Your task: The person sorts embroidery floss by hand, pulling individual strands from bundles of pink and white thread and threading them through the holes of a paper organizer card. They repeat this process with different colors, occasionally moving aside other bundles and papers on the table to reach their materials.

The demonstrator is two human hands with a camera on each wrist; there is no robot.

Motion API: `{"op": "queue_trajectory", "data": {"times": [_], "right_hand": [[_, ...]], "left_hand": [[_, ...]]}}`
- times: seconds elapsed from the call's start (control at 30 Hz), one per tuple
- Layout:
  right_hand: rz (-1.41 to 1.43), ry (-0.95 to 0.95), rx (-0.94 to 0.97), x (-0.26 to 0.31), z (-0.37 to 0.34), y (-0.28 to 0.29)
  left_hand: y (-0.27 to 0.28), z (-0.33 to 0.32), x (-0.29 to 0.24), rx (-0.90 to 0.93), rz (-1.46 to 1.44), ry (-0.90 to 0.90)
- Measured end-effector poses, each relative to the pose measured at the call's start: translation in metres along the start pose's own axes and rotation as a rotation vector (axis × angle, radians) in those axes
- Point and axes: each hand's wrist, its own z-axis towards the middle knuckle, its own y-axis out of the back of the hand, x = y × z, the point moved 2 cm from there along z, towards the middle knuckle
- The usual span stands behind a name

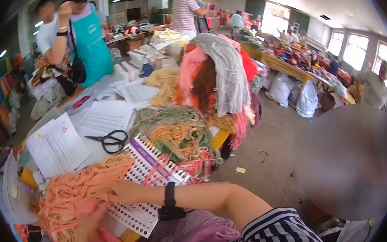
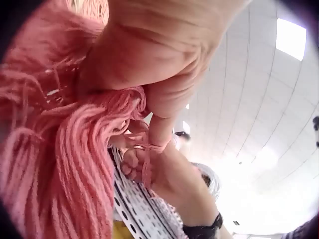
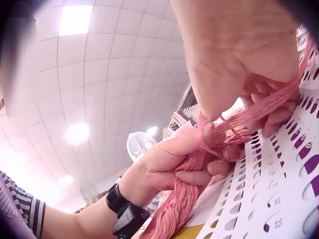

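My left hand (image 1: pixel 90 222) grips a bundle of pink yarn (image 2: pixel 82 154), whose loose strands hang below the fingers. Close beside it, my right hand (image 1: pixel 126 193) holds pink strands drawn from the same bundle, and in the right wrist view they run through its curled fingers (image 3: pixel 271 117). A thin strand loops around the left hand's fingers, where both hands meet. Under the hands lies a white card (image 1: pixel 135 216) punched with rows of holes and printed with numbers. Peach-coloured yarn (image 1: pixel 67 194) is heaped at the left hand, partly beneath it.
Black scissors (image 1: pixel 108 141) lie on the table beyond the hands, near printed sheets (image 1: pixel 59 145). A second punched card (image 1: pixel 153 158) with a purple band leans against green and orange yarn (image 1: pixel 171 132). Farther back rises a pile of grey yarn (image 1: pixel 225 68) and red skeins. People stand behind the table.
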Motion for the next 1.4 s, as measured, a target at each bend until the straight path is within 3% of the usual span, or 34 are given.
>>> {"op": "queue_trajectory", "data": {"times": [0.07, 0.13, 0.17, 0.2, 0.23, 0.33, 0.37, 0.43, 0.5, 0.57, 0.63, 0.7, 0.73, 0.77, 0.83, 0.87, 0.9, 0.93, 0.97, 1.03, 1.13, 1.17, 1.23, 1.27, 1.3, 1.33, 1.37, 1.4], "right_hand": [[-0.071, -0.155, 0.099, -0.021, 0.011, -0.012], [-0.148, 0.077, -0.081, -0.033, 0.014, -0.021], [-0.105, 0.047, 0.071, -0.023, 0.011, -0.016], [-0.061, 0.247, 0.036, -0.037, 0.013, -0.023], [-0.098, 0.13, 0.085, -0.026, 0.008, -0.017], [-0.383, 0.116, -0.023, -0.018, 0.0, -0.021], [-0.358, 0.135, 0.011, -0.015, -0.002, -0.021], [-0.39, -0.016, 0.072, -0.006, -0.002, -0.014], [-0.34, -0.065, 0.093, 0.004, -0.005, -0.011], [-0.309, -0.111, 0.083, 0.002, -0.005, -0.008], [-0.356, 0.002, 0.073, -0.013, -0.002, -0.017], [-0.348, 0.034, 0.11, -0.014, 0.0, -0.017], [-0.369, 0.054, 0.08, -0.003, 0.01, -0.005], [-0.355, 0.216, 0.068, 0.012, 0.016, 0.006], [-0.434, 0.064, 0.186, 0.088, 0.024, 0.048], [-0.415, 0.335, -0.065, 0.106, 0.045, 0.064], [-0.337, 0.275, 0.025, 0.146, 0.064, 0.092], [-0.461, 0.654, -0.231, 0.174, 0.088, 0.112], [-0.508, 0.667, -0.273, 0.217, 0.089, 0.131], [-0.354, 0.547, -0.117, 0.269, 0.082, 0.151], [-0.405, 0.506, -0.029, 0.275, 0.063, 0.134], [-0.281, 0.599, 0.066, 0.254, 0.065, 0.115], [-0.186, 0.615, 0.119, 0.199, 0.043, 0.065], [-0.179, 0.506, 0.245, 0.181, 0.026, 0.046], [-0.053, 0.512, 0.236, 0.161, 0.014, 0.026], [0.071, 0.522, 0.229, 0.141, 0.001, 0.006], [0.186, 0.393, 0.246, 0.119, -0.004, -0.015], [0.201, 0.385, 0.28, 0.108, -0.01, -0.028]], "left_hand": [[0.028, -0.016, -0.003, -0.233, -0.324, -0.004], [0.091, -0.032, 0.006, -0.548, -0.637, -0.112], [0.125, -0.043, 0.011, -0.779, -0.624, -0.167], [0.139, -0.065, 0.003, -0.612, -0.656, -0.062], [0.151, -0.083, -0.007, -0.441, -0.698, 0.04], [0.163, -0.112, -0.004, -0.668, -0.627, 0.136], [0.164, -0.118, -0.007, -0.619, -0.594, 0.116], [0.162, -0.125, -0.014, -0.567, -0.558, 0.088], [0.162, -0.128, -0.025, -0.84, -0.573, -0.051], [0.193, -0.133, -0.02, -0.738, -0.698, -0.1], [0.236, -0.134, 0.0, -0.651, -0.745, -0.28], [0.243, -0.132, -0.008, -1.058, -0.562, -0.365], [0.247, -0.139, -0.01, -1.099, -0.522, -0.293], [0.252, -0.148, -0.009, -1.136, -0.48, -0.208], [0.265, -0.158, 0.001, -1.129, -0.436, -0.272], [0.266, -0.162, 0.002, -1.146, -0.38, -0.302], [0.258, -0.16, -0.003, -1.121, -0.357, -0.271], [0.243, -0.157, -0.01, -1.073, -0.411, -0.279], [0.228, -0.155, -0.016, -1.034, -0.472, -0.298], [0.198, -0.149, -0.027, -0.952, -0.484, -0.308], [0.153, -0.144, -0.039, -0.761, -0.509, -0.273], [0.132, -0.142, -0.047, -0.776, -0.521, -0.296], [0.083, -0.136, -0.067, -0.573, -0.666, -0.304], [0.058, -0.132, -0.077, -0.521, -0.692, -0.305], [0.038, -0.13, -0.084, -0.473, -0.718, -0.301], [0.028, -0.124, -0.079, -0.382, -0.689, -0.297], [0.019, -0.118, -0.069, -0.295, -0.663, -0.275], [0.004, -0.107, -0.068, -0.219, -0.42, -0.341]]}}
